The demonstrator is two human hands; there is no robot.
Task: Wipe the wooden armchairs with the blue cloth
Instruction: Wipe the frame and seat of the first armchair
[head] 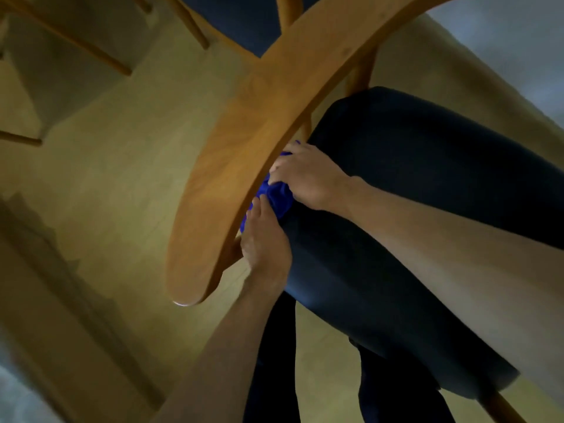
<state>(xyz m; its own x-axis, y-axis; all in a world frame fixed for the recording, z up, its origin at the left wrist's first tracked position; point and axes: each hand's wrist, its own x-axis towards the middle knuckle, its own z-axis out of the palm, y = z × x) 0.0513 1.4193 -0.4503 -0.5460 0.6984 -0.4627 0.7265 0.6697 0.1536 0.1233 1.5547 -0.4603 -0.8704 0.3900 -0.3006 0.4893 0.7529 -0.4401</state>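
Under the curved wooden armrest (pixel 244 154), both hands bunch the blue cloth (pixel 276 196) against the armchair's inner edge: right hand (pixel 308 178) gripping above, left hand (pixel 265 248) pinching below, beside the dark seat cushion (pixel 412 209). Wiping seems mid-way; a second chair (pixel 238 22) behind likely remains.

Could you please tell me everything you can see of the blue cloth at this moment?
The blue cloth is a vivid royal blue, soft-looking fabric, bunched and creased rather than spread flat. Only a small part shows; the rest is hidden by the hands and the curved wooden armrest. It sits wedged between the armrest's inner edge and the dark seat cushion. The right hand holds it from above, and the left hand touches it from below with its fingertips.
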